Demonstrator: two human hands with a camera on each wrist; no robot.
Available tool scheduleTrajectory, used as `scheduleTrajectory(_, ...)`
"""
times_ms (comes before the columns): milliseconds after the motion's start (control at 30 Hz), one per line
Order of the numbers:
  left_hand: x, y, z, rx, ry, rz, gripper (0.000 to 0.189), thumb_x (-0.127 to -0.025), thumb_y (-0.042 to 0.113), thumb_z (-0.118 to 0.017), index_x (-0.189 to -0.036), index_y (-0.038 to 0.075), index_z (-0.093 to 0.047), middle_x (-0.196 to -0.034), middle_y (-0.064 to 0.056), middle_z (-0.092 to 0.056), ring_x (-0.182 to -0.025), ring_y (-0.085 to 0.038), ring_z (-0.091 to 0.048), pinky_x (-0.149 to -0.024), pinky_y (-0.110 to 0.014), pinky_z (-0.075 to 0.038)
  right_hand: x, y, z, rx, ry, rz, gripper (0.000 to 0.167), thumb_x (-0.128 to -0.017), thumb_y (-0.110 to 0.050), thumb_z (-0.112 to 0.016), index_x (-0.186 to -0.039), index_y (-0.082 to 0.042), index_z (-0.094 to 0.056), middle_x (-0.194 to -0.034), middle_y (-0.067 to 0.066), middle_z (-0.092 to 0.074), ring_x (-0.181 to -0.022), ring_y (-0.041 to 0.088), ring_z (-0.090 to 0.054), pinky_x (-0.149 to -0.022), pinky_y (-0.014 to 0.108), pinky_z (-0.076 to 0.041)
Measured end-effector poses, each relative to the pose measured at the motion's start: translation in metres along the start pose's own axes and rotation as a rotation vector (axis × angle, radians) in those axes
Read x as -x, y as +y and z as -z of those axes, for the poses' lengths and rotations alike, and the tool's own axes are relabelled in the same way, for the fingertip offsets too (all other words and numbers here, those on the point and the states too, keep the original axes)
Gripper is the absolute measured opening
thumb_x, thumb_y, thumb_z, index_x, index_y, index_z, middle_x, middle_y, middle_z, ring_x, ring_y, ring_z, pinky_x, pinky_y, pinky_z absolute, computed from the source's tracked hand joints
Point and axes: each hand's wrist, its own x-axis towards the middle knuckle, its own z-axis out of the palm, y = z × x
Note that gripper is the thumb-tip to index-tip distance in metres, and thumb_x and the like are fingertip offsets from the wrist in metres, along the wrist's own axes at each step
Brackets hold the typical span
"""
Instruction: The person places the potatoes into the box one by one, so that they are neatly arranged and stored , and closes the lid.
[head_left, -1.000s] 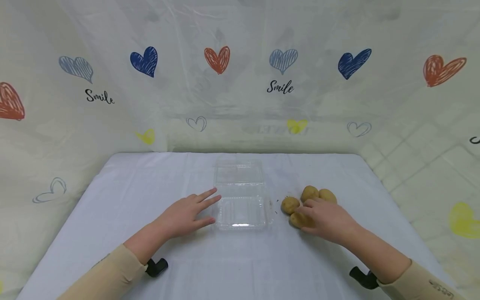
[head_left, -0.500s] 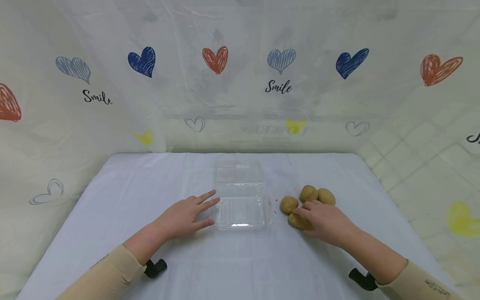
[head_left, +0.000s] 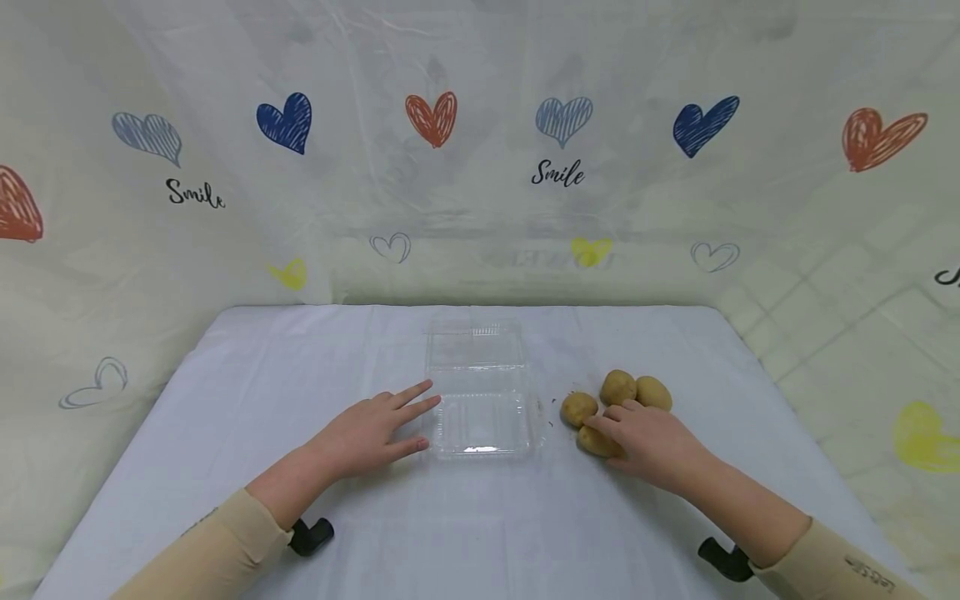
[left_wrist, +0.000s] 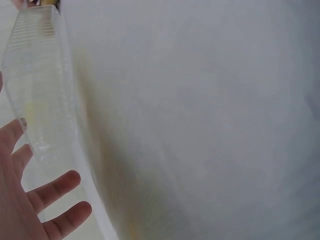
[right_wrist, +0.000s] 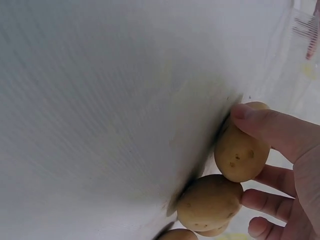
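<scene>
A clear plastic clamshell container [head_left: 483, 425] lies with its lid raised up at the back of the table. My left hand [head_left: 367, 433] spreads its fingers beside the container's left side, fingertips at its edge; the left wrist view shows the same hand [left_wrist: 30, 190] with nothing gripped. On the right, my right hand [head_left: 652, 437] holds a potato [head_left: 596, 442] on the cloth. In the right wrist view its thumb [right_wrist: 260, 122] lies over this potato [right_wrist: 242, 157], with fingers on the far side. Other potatoes [head_left: 579, 409] sit close around it, one [right_wrist: 210, 202] touching it.
A white cloth [head_left: 465, 533] covers the table. Behind hangs a pale curtain [head_left: 480, 200] printed with hearts. Small dark crumbs dot the cloth between the potatoes and the container. Black camera mounts [head_left: 311, 536] stick out at both wrists.
Within the last second the right hand shifts slightly on the front potato, so more of it shows. The left hand, the container and the other potatoes stay as they were.
</scene>
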Motion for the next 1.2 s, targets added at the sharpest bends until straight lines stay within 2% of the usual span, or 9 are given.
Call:
scheduleTrajectory(433, 0.002, 0.000, 0.001, -0.004, -0.011, 0.010, 0.071, -0.096, 0.071, -0.037, -0.157, 0.036, -0.027, -0.165, 0.013, -0.015, -0.127, -0.024, -0.050, -0.100, -0.047, -0.044, -0.001, 0.001, -0.001, -0.008, 0.038, 0.053, 0.053, -0.069, -0.027, -0.091, -0.116, -0.013, -0.071, -0.100, -0.001, -0.069, -0.092, 0.019, -0.060, -0.074, 0.033, -0.052)
scheduleTrajectory(733, 0.003, 0.000, 0.001, -0.021, -0.007, 0.007, 0.073, -0.095, 0.073, -0.033, -0.157, 0.035, -0.027, -0.165, 0.011, -0.016, -0.126, -0.023, -0.051, -0.100, -0.046, -0.044, -0.002, 0.001, 0.003, -0.055, 0.071, 0.054, 0.051, -0.071, -0.022, -0.090, -0.117, -0.014, -0.071, -0.099, -0.002, -0.067, -0.089, 0.018, -0.061, -0.073, 0.034, -0.052)
scheduleTrajectory(1033, 0.000, 0.001, 0.000, -0.021, -0.016, 0.001, 0.071, -0.097, 0.069, -0.039, -0.158, 0.035, -0.026, -0.165, 0.011, -0.014, -0.124, -0.024, -0.052, -0.098, -0.046, -0.045, -0.002, 0.005, 0.019, -0.198, 0.012, -0.066, 0.050, -0.073, -0.019, -0.088, -0.120, -0.016, -0.071, -0.101, -0.004, -0.066, -0.091, 0.014, -0.060, -0.073, 0.031, -0.052)
scheduleTrajectory(1200, -0.001, 0.001, -0.001, -0.025, -0.013, -0.005, 0.070, -0.097, 0.067, -0.041, -0.158, 0.034, -0.027, -0.165, 0.008, -0.016, -0.123, -0.024, -0.052, -0.097, -0.046, -0.046, -0.006, 0.007, 0.028, -0.269, -0.005, -0.096, 0.050, -0.077, -0.019, -0.085, -0.124, -0.015, -0.070, -0.103, -0.006, -0.065, -0.093, 0.013, -0.057, -0.076, 0.032, -0.051)
